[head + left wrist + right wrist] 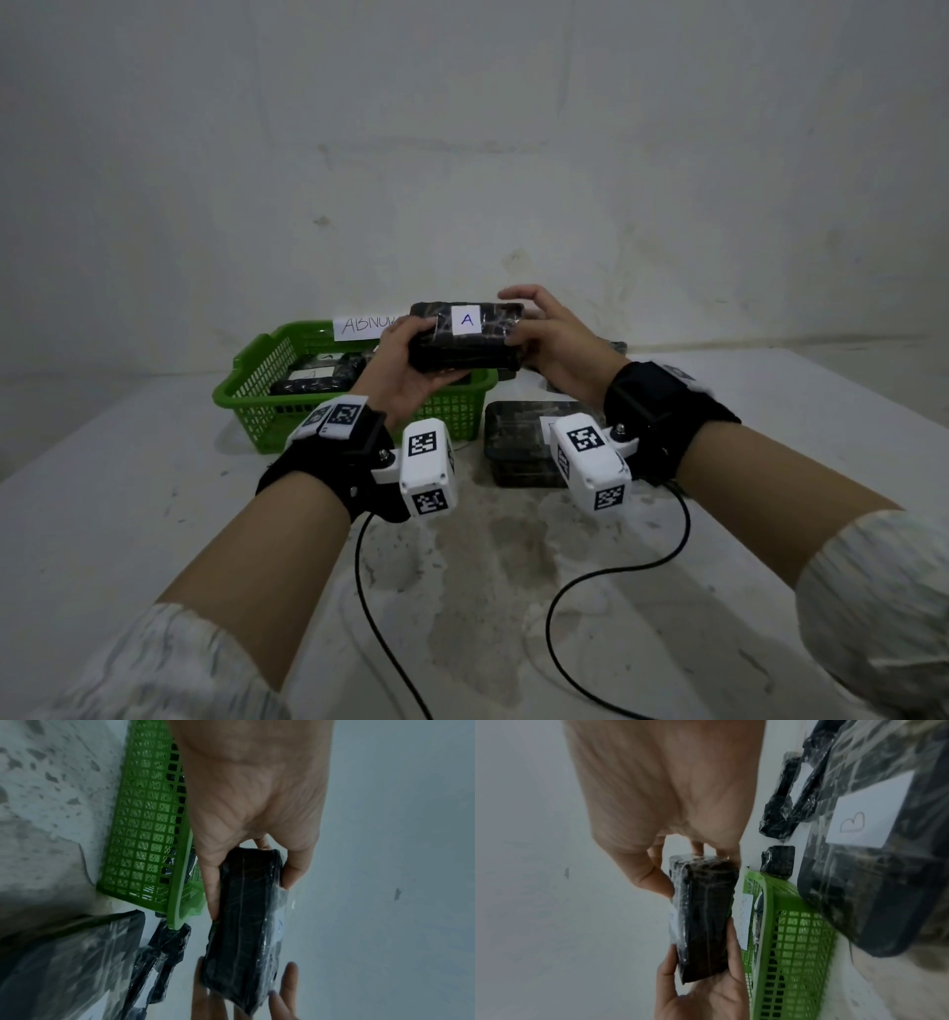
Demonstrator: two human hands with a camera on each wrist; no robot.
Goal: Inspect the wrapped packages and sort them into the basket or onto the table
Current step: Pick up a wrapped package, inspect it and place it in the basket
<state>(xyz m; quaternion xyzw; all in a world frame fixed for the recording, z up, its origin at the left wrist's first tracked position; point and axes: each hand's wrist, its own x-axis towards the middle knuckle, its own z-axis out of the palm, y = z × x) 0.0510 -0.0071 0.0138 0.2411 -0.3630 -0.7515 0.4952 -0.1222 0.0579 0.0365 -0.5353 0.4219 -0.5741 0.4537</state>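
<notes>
A black film-wrapped package (pixel 464 344) with a white label marked "A" (pixel 466 319) is held in the air over the right end of the green basket (pixel 267 416). My left hand (pixel 405 357) grips its left end, thumb on top and fingers underneath. Its right end is pinched by my right hand (pixel 531 331), with one finger lifted above it. In the left wrist view the package (pixel 246 923) sits between thumb and fingers of the left hand (pixel 257 801). In the right wrist view the right hand (pixel 667 791) holds the package (pixel 706 923) by its end.
The basket (pixel 795 953) holds several wrapped packages and carries a paper sign (pixel 364 325) on its far rim. A larger wrapped package (pixel 518 447) labelled "B" (pixel 867 811) lies on the table to the basket's right. Smaller wrapped packages (pixel 780 860) lie behind it. Two cables (pixel 565 591) trail over the near table.
</notes>
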